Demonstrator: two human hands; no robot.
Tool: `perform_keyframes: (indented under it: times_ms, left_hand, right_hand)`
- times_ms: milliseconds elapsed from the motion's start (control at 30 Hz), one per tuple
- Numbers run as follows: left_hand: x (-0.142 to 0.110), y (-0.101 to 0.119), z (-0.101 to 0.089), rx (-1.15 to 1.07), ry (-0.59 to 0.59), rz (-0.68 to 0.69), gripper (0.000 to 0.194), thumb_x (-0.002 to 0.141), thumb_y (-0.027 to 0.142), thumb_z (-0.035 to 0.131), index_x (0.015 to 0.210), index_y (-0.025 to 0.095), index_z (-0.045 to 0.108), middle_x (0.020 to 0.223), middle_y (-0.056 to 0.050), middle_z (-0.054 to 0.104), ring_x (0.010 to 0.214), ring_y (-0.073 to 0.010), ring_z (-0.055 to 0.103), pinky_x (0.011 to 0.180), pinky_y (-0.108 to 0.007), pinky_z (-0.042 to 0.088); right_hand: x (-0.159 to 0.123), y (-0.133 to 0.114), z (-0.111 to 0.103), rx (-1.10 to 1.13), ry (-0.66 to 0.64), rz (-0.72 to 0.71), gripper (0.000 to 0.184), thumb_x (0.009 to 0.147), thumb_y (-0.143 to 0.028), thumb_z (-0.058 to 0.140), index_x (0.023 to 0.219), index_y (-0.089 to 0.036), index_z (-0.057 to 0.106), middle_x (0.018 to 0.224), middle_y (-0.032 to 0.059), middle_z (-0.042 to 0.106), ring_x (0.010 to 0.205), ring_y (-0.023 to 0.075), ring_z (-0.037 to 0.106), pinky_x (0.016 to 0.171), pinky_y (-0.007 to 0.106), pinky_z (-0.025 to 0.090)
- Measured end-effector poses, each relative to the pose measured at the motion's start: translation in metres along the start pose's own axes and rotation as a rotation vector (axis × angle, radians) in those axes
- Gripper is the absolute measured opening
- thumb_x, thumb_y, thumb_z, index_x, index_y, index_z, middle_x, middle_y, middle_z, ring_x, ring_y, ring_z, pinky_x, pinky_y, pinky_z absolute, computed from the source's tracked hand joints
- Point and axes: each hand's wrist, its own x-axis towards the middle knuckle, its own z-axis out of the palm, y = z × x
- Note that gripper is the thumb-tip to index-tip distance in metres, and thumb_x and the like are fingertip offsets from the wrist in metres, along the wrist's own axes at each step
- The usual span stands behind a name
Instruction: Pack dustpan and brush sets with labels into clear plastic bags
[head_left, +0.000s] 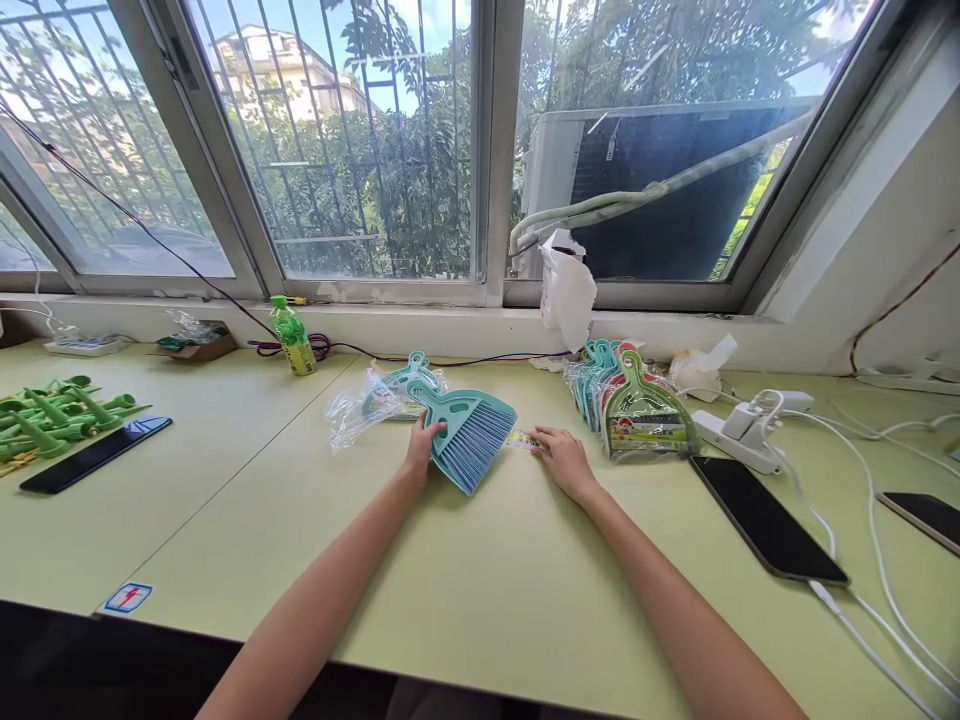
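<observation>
A teal hand brush point(474, 437) with grey-blue bristles is tilted above the table, and my left hand point(421, 445) is closed around its side near the handle. Whether a dustpan lies under the brush I cannot tell. To its right, my right hand point(564, 460) has its fingertips closed on the end of a small yellow printed label point(523, 439) at the table surface. Behind the brush lies another teal dustpan set point(414, 372) in clear plastic wrap point(356, 410).
Several wrapped dustpan sets point(637, 410) stand at the right, beside a white power strip point(739, 440) with cables and a black phone point(769, 520). A green-capped bottle point(292, 338) stands at the back. Green pieces point(56, 415) and another phone point(97, 455) lie left.
</observation>
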Motion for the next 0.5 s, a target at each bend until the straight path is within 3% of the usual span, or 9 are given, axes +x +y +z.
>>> perform_keyframes:
  times_ms: [100, 267, 500]
  left_hand:
    - [0.000, 0.000, 0.000, -0.003, -0.006, -0.023, 0.047, 0.058, 0.020, 0.069, 0.105, 0.020, 0.058, 0.082, 0.000, 0.066, 0.069, -0.0154, 0.063, 0.064, -0.027, 0.052]
    - [-0.002, 0.002, 0.000, 0.018, -0.054, -0.079, 0.043, 0.059, 0.023, 0.076, 0.098, 0.017, 0.060, 0.089, -0.005, 0.069, 0.078, -0.0193, 0.067, 0.070, -0.031, 0.055]
    - [-0.008, 0.005, 0.000, 0.127, -0.207, -0.062, 0.069, 0.045, 0.019, 0.088, 0.106, 0.019, 0.057, 0.101, -0.007, 0.066, 0.085, -0.0205, 0.066, 0.072, -0.031, 0.056]
  right_hand:
    - [0.001, 0.004, -0.003, -0.051, 0.023, 0.138, 0.034, 0.088, -0.029, 0.056, 0.121, -0.027, 0.063, 0.137, 0.0077, 0.052, 0.127, 0.0266, 0.045, 0.098, 0.045, 0.037]
    - [0.005, 0.010, -0.005, 0.039, 0.016, 0.159, 0.043, 0.080, -0.018, 0.061, 0.123, -0.015, 0.062, 0.125, 0.0121, 0.061, 0.116, 0.0238, 0.054, 0.095, 0.032, 0.040]
    - [0.000, 0.009, -0.013, 0.004, -0.001, 0.252, 0.042, 0.072, -0.021, 0.066, 0.115, -0.023, 0.067, 0.115, 0.0094, 0.066, 0.107, 0.0275, 0.059, 0.077, 0.033, 0.043]
